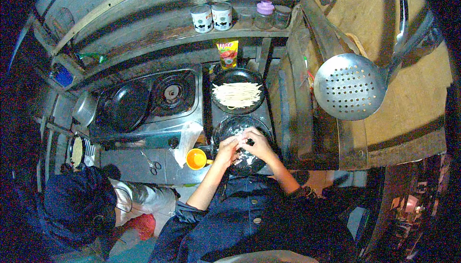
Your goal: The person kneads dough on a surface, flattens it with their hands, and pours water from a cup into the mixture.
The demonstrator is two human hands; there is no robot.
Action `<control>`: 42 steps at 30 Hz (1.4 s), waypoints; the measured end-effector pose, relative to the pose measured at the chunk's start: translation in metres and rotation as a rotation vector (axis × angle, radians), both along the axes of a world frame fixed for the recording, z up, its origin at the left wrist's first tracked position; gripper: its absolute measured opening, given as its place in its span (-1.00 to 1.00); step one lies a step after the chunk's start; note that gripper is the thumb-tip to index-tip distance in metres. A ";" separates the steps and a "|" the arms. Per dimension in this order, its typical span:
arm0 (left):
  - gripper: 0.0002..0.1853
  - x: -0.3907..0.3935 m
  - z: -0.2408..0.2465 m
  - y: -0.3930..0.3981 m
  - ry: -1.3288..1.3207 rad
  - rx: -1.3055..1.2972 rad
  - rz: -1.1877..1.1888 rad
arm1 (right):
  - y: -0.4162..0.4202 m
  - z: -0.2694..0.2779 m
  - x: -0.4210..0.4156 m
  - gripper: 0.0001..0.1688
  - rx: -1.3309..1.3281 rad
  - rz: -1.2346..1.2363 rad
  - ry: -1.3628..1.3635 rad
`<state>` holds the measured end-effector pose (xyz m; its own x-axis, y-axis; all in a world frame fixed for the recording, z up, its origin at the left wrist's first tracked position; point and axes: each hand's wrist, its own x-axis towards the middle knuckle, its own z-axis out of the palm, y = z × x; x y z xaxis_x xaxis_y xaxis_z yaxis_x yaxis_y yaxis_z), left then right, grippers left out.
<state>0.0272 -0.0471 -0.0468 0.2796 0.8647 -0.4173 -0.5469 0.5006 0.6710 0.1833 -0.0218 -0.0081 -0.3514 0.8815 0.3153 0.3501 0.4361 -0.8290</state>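
Note:
My left hand and my right hand meet at the fingertips over a black bowl or pan with white powder and pale scraps in it. Both seem to pinch a small pale piece, perhaps dough; the fingers hide most of it. Directly behind, pale noodle-like strips lie side by side on a black plate. An orange cup stands to the left of my left hand, beside a clear plastic bag.
A gas stove with a black pan is at left. Scissors lie on the counter. Another person is at lower left. A metal skimmer hangs at right. Cans and jars stand on a shelf.

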 end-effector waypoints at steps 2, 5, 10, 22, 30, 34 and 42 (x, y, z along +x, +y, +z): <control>-0.77 -0.003 -0.002 -0.002 0.045 0.025 0.004 | -0.001 0.007 -0.005 -0.68 -0.100 0.017 0.010; -0.77 0.000 0.000 -0.001 0.093 0.027 -0.007 | 0.000 0.009 -0.004 -0.62 -0.192 0.002 0.042; -0.75 0.005 -0.001 0.004 -0.206 -0.114 0.049 | 0.004 -0.006 0.003 -0.68 -0.170 0.045 0.124; -0.87 0.007 -0.022 0.000 -0.334 -0.134 0.067 | 0.001 -0.020 0.005 -0.82 -0.085 0.006 0.082; -0.86 0.009 -0.023 -0.001 -0.215 -0.134 0.078 | 0.006 -0.019 0.012 -0.82 0.007 0.025 0.005; -0.76 0.009 -0.018 0.002 -0.267 -0.121 0.099 | 0.004 -0.018 0.007 -0.74 -0.214 -0.077 0.037; -0.75 0.009 -0.018 -0.001 -0.208 -0.072 0.126 | 0.006 -0.016 0.004 -0.62 -0.267 0.031 0.013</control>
